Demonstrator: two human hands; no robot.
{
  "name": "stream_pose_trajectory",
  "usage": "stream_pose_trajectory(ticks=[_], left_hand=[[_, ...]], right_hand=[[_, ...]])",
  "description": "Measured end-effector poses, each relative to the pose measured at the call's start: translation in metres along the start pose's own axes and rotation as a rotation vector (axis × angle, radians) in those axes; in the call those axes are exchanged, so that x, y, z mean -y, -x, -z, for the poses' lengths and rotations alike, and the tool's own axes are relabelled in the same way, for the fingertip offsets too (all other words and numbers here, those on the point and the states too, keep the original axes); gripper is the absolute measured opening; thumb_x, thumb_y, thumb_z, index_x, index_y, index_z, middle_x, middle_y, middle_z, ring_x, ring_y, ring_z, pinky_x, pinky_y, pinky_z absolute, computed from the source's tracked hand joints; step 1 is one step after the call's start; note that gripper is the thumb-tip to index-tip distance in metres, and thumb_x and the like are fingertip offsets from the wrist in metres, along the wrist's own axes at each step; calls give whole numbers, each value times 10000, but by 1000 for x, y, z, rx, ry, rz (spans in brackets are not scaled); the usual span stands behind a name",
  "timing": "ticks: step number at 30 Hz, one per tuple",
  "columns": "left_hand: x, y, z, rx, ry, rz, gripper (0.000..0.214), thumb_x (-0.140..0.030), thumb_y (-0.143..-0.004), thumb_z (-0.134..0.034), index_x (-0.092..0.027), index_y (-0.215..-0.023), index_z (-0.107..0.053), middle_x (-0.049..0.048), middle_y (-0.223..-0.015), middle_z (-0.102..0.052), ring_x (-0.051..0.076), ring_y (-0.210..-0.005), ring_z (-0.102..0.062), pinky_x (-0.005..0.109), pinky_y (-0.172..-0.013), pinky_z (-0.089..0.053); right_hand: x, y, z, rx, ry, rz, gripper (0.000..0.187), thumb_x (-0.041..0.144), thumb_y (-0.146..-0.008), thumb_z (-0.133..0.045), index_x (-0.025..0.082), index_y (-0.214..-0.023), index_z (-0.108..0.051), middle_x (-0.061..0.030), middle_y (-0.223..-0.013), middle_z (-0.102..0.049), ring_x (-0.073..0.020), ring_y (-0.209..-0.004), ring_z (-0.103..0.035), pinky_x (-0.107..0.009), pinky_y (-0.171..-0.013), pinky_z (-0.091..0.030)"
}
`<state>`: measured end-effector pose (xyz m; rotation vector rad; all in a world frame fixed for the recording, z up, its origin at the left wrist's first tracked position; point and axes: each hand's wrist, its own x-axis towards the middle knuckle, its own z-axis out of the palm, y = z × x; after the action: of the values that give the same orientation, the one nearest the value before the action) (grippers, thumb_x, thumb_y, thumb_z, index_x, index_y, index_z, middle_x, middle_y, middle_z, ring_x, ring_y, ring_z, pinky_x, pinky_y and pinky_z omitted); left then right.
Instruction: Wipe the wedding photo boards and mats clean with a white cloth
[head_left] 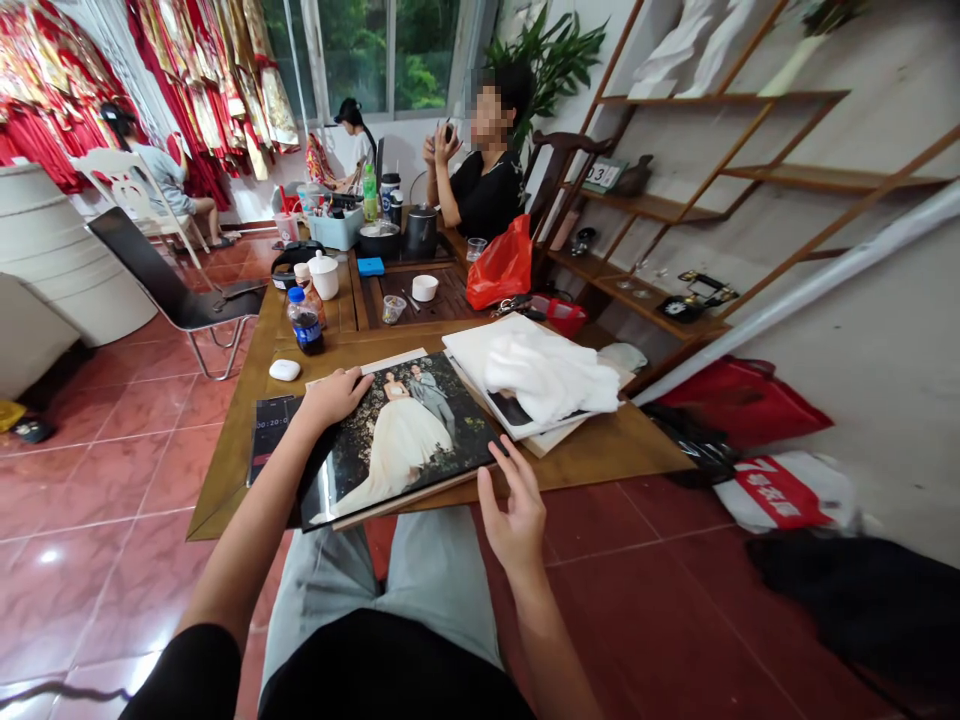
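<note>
A large glossy wedding photo print lies on a board at the near edge of a wooden table. My left hand rests on its far left corner, fingers curled over the edge. My right hand touches the near right corner, fingers loosely apart. To the right of the print sits a stack of prints with a white cloth on top. A dark sheet lies left of the print.
A cola bottle, a white case, a white mug, a small bowl and a red bag stand farther back. A person in black sits at the far end. A black chair is left; bags lie right.
</note>
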<state>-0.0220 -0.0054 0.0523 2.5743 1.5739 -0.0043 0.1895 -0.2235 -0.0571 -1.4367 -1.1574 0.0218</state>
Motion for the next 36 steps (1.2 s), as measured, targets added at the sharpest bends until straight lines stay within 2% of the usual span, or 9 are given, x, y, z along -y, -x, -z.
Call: stream_pose_trajectory(ticks=[10, 16, 19, 22, 25, 27, 32, 34, 36], left_hand=[[-10, 3, 19, -25, -45, -6, 602, -588, -1070, -183, -252, -1208, -663, 118, -1191, -767, 314, -1095, -733, 387, -886, -542], [-27, 17, 46, -120, -88, -31, 517, -548, -1086, -242, -248, -1188, -650, 94, -1135, -764, 271, -1046, -731, 332, -869, -525], [-40, 35, 67, -221, -134, -61, 506, -547, -1090, -248, -242, -1211, -633, 98, -1096, -739, 260, -1011, -723, 311, -828, -521], [-51, 54, 89, -363, -165, -108, 518, -558, -1090, -237, -237, -1196, -629, 92, -1049, -706, 243, -964, -711, 289, -776, -512], [-57, 69, 106, -542, -142, -221, 544, -596, -1080, -232, -229, -1168, -624, 91, -1047, -674, 231, -975, -686, 286, -771, -500], [-58, 74, 114, -648, -136, -321, 588, -648, -1061, -219, -226, -1133, -623, 91, -1034, -661, 228, -994, -669, 294, -782, -491], [-54, 75, 113, -755, -136, -498, 653, -771, -993, -219, -258, -970, -622, 82, -943, -642, 237, -944, -655, 348, -753, -467], [-48, 75, 105, -753, -111, -563, 656, -805, -965, -234, -270, -907, -608, 70, -869, -623, 235, -881, -651, 359, -707, -453], [-40, 75, 93, -733, -79, -621, 636, -821, -946, -255, -288, -864, -594, 46, -788, -591, 227, -806, -638, 365, -661, -440]], right_hand=[[-4, -1, -3, -53, -117, -109, 414, 402, -970, -631, 181, -1315, -692, -188, -1430, -628, -294, -1323, -611, -530, -1119, -516], [6, -7, 7, -177, -263, -253, 432, 430, -886, -742, 170, -1231, -739, -178, -1267, -720, -271, -1096, -725, -443, -951, -626], [14, -9, 17, -222, -293, -286, 439, 414, -857, -778, 173, -1222, -748, -174, -1273, -720, -277, -1074, -736, -450, -942, -630], [23, -13, 26, -244, -315, -247, 490, 384, -865, -775, 177, -1304, -708, -174, -1311, -703, -285, -1134, -720, -472, -988, -608], [27, -17, 33, -192, -357, -205, 636, 343, -862, -783, 185, -1449, -596, -169, -1299, -711, -275, -1171, -708, -473, -1020, -589], [24, -19, 36, -163, -376, -184, 668, 333, -832, -810, 185, -1447, -592, -162, -1270, -726, -267, -1140, -722, -469, -1009, -596], [11, -21, 47, -166, -319, -55, 313, 320, -750, -869, 180, -1009, -763, -91, -935, -780, -227, -845, -756, -422, -846, -660], [9, -23, 56, -88, -248, 14, 210, 329, -772, -850, 199, -917, -769, -73, -869, -772, -238, -819, -752, -435, -817, -666], [10, -25, 66, 32, -171, 92, 169, 360, -816, -811, 227, -917, -787, -76, -901, -779, -267, -859, -758, -471, -834, -664]])
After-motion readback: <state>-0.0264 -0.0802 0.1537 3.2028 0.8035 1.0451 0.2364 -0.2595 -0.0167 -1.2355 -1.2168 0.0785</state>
